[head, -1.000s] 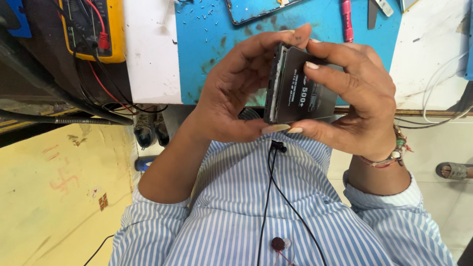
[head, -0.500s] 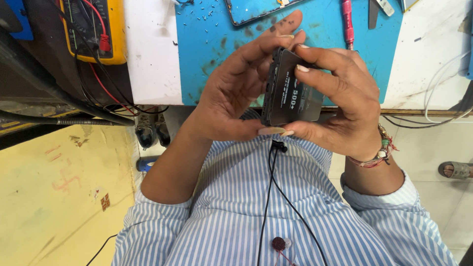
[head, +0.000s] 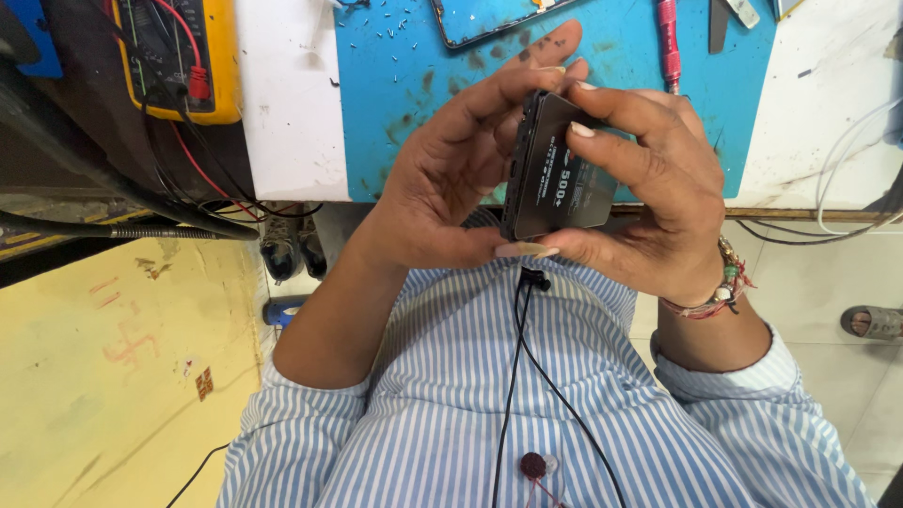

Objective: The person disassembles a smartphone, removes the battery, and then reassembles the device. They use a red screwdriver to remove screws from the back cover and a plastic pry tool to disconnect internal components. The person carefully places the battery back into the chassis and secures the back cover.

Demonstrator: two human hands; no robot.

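- small flat black device (head: 555, 174), rectangular with a dark label face, held up between both hands in front of the chest, over the near edge of the blue work mat (head: 395, 94).
- left hand (head: 451, 179): fingers (head: 499, 94) stretched up along the device's left edge and back, thumb lying under its lower edge; grasping the device, not clenched.
- right hand (head: 658, 188): fingers (head: 621, 108) curled over the top and label face, thumb under the lower right corner; also grasping the device.
- the two thumb tips meet just below the device's bottom edge.
- beyond the fingertips, on the mat: a phone-like flat panel (head: 489, 19), partly cut off by the frame, and scattered small screws (head: 395, 28).
- past the right hand's fingers: a red-handled tool (head: 669, 42) lying on the mat.
- well to the left of the left hand: a yellow multimeter (head: 179, 56) with red and black leads.
- right wrist carries a beaded bracelet (head: 720, 287).
- below the thumbs: striped blue-and-white shirt (head: 470, 395) with a thin black cable (head: 515, 376) running down from a clip near the collar.
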